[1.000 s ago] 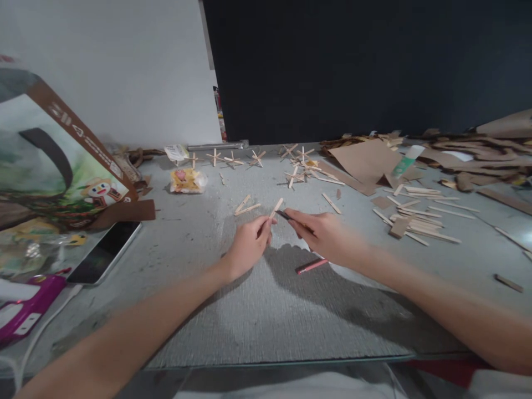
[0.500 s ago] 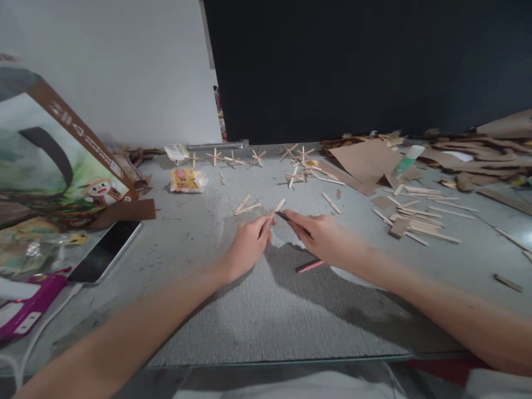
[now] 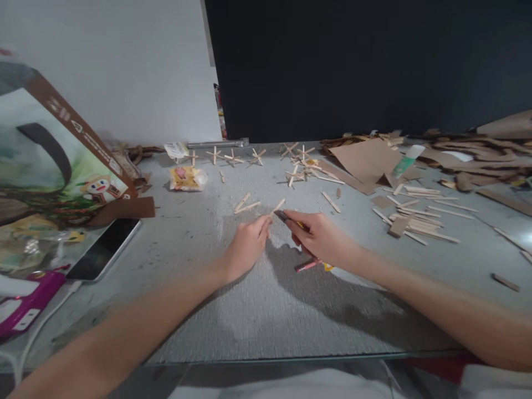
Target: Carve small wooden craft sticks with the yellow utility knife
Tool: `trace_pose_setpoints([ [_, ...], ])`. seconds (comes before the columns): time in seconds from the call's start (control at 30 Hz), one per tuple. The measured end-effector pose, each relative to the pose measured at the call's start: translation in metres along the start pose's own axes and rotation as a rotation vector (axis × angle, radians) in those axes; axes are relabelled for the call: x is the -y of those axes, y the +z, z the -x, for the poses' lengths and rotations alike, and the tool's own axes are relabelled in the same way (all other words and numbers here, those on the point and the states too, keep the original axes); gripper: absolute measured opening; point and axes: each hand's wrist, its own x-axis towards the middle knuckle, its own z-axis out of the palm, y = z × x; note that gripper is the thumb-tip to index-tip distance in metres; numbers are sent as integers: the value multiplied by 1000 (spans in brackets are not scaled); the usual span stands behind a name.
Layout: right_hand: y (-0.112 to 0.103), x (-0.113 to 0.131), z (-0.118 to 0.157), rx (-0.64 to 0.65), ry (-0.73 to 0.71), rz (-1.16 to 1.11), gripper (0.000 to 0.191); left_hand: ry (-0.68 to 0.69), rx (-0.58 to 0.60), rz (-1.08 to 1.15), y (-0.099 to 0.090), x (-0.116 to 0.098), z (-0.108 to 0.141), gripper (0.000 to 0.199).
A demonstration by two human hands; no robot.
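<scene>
Near the middle of the grey table (image 3: 216, 327), my left hand (image 3: 246, 246) pinches a short wooden stick (image 3: 279, 206) that points up and right. Closed around a dark cutter (image 3: 282, 215), my right hand (image 3: 328, 238) has its tip at the stick, close to the left fingertips. Part of the cutter is hidden in the palm. Beneath the right hand a pink pencil (image 3: 307, 266) lies on the table, with something yellow beside it. Two joined sticks (image 3: 246, 206) form a V beyond my left hand. A loose stick (image 3: 331, 202) lies beyond my right hand.
Crossed-stick pieces (image 3: 257, 157) stand along the back. A yellow packet (image 3: 187, 179) is at back left. To the left are a printed box (image 3: 100, 160), a phone (image 3: 105, 249) and a purple power strip (image 3: 31, 307). Loose sticks (image 3: 419, 219), cardboard (image 3: 366, 160) and a glue stick (image 3: 408, 161) lie right.
The cutter has tilted and shows more of its body in my right hand. My left hand has shifted slightly left. A yellow thing now shows under the right wrist.
</scene>
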Motion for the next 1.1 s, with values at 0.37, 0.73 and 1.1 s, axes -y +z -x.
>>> trace_pose_setpoints([
  [0.37, 2, -5, -3, 115, 197, -423, 20, 4, 5, -17, 0, -1, 1, 30],
  [0.73, 0, -4, -6, 168, 242, -625, 19, -15, -3, -36, 0, -3, 0, 26],
  [1.1, 2, -1, -8, 167, 385, -862, 22, -32, -63, -7, 2, -1, -1, 30],
])
